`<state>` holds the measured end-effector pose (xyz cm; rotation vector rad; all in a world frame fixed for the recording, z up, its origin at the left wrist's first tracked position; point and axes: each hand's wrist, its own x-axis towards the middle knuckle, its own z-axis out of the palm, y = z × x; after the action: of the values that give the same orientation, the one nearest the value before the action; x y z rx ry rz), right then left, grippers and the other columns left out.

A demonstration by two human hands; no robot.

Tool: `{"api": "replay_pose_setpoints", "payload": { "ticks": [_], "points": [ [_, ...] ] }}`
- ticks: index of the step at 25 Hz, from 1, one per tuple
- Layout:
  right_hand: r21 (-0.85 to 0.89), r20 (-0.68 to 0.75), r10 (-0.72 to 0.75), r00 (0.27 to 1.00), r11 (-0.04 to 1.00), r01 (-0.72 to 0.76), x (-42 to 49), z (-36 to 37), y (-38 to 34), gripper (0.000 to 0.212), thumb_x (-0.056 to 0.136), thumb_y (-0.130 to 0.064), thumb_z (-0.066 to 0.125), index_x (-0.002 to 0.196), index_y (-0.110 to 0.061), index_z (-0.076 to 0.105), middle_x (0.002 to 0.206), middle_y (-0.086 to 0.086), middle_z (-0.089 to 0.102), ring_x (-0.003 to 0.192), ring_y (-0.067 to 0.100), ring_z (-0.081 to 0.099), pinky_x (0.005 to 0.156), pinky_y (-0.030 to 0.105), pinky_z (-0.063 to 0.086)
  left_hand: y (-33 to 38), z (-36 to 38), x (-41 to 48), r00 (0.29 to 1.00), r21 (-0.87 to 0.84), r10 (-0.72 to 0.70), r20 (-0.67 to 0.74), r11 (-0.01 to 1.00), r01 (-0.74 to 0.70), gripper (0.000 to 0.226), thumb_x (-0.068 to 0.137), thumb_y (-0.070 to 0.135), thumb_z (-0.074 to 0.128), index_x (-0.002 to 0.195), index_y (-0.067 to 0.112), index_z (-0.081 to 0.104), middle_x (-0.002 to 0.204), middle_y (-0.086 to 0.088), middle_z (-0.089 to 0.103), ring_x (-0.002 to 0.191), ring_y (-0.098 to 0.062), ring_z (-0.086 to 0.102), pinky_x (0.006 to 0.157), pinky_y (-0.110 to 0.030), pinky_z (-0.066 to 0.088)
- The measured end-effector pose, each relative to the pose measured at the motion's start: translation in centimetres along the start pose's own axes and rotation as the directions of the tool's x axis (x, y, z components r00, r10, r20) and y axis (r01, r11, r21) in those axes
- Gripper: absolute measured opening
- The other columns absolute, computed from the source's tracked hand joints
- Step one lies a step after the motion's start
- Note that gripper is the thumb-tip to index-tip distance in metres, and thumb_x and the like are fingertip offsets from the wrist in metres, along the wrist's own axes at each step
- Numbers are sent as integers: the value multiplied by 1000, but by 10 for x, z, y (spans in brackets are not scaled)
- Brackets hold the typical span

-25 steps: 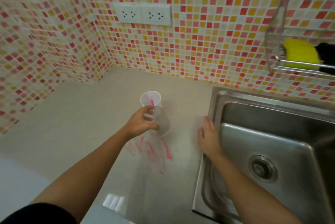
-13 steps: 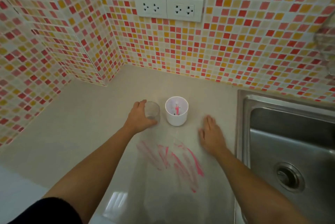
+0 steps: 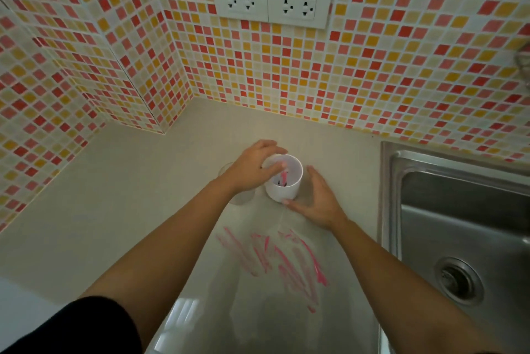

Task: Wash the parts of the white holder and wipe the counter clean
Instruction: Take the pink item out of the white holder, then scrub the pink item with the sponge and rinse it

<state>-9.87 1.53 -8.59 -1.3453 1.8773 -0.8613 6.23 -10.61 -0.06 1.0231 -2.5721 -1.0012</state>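
white holder cup (image 3: 282, 192) upright between hands, left hand (image 3: 249, 170) pinching its rim, right hand (image 3: 315, 202) flat-fingered just beside

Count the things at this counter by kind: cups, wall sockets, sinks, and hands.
Round white plastic holder: 1
Clear plastic cup: 1
White wall sockets, left and right: 2
Stainless steel sink: 1
Bare hands, left hand and right hand: 2
Total: 7
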Motion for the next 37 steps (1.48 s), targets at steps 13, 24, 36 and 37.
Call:
{"api": "replay_pose_setpoints", "payload": {
  "ticks": [13, 24, 36, 37],
  "points": [
    [135, 7, -76, 997, 988, 74, 10, 6, -13, 79, 72, -27, 80, 137, -16, 36, 129, -1, 53, 114, 12, 52, 92, 20, 39, 20, 20, 1, 997, 215, 50, 65, 975, -63, 18, 101, 27, 35, 88, 15, 32, 85, -4, 50, 73, -21, 45, 63, -27, 34],
    [-44, -438, -60, 897, 998, 46, -48, -49, -29, 62, 82, -8, 55, 140, -6, 34, 142, 11, 40, 133, 24, 37, 112, 31, 29, 100, -2, 11, 955, -202, 79, -287, 969, -141, 21, 100, 36, 31, 90, 20, 38, 82, -9, 57, 71, -23, 53, 62, -34, 43],
    [-336, -827, -82, 556, 865, -372, -140, -369, -81, 58, 91, -35, 53, 136, -3, 35, 139, 21, 37, 127, 35, 36, 102, 40, 34, 253, 127, 22, 979, -482, 107, -176, 857, -181, 27, 101, 30, 31, 101, 8, 47, 80, -8, 58, 66, -14, 54, 54, -13, 41],
    [-328, -740, 121, 661, 793, -513, -129, -386, -79, 75, 90, -48, 51, 144, -4, 23, 149, 22, 24, 136, 37, 25, 109, 43, 29, 262, 132, 20, 978, -492, 94, -185, 853, -175, 27, 101, 29, 31, 100, 9, 47, 79, -8, 57, 66, -15, 53, 54, -14, 41]
  ]
}}
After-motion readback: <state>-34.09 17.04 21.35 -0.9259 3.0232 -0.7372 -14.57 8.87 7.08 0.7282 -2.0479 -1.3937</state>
